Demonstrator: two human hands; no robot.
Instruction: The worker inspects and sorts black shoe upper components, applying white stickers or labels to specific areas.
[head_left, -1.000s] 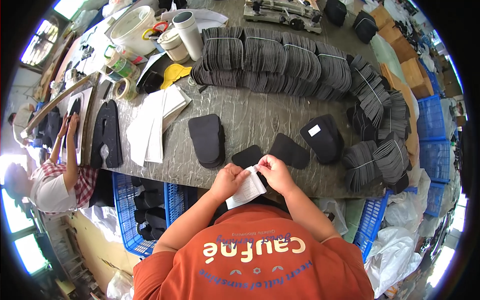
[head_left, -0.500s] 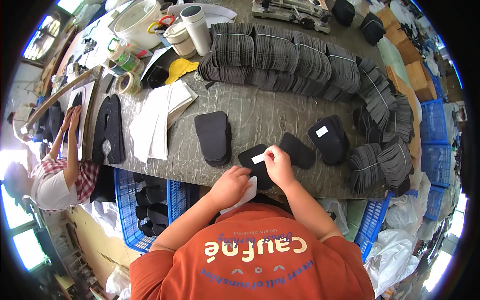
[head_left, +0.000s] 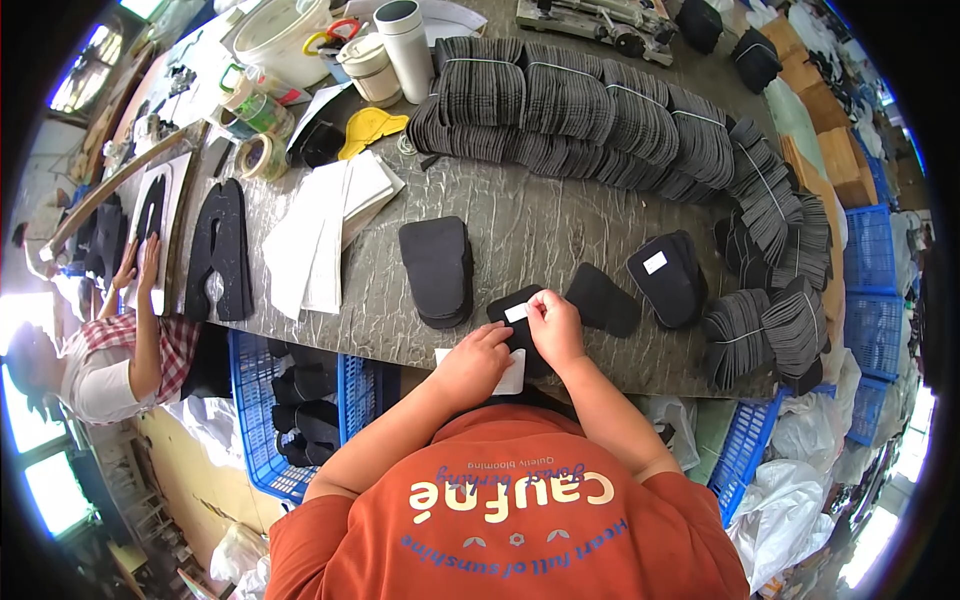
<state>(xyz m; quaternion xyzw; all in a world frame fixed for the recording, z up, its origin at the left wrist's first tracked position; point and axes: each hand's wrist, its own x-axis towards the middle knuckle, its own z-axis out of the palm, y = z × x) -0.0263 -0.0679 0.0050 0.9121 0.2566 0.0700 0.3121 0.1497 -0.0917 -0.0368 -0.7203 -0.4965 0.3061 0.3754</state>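
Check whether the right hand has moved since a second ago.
Yes: judged against the table's near edge, the right hand has moved forward, farther over the table.

Between the banded grey bundles (head_left: 565,105) and the front black pads (head_left: 602,300), a strip of tabletop (head_left: 540,225) lets a hand pass; the bundles block the far and right sides, white sheets (head_left: 312,240) the left.

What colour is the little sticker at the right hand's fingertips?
The sticker is white, best seen in the head view.
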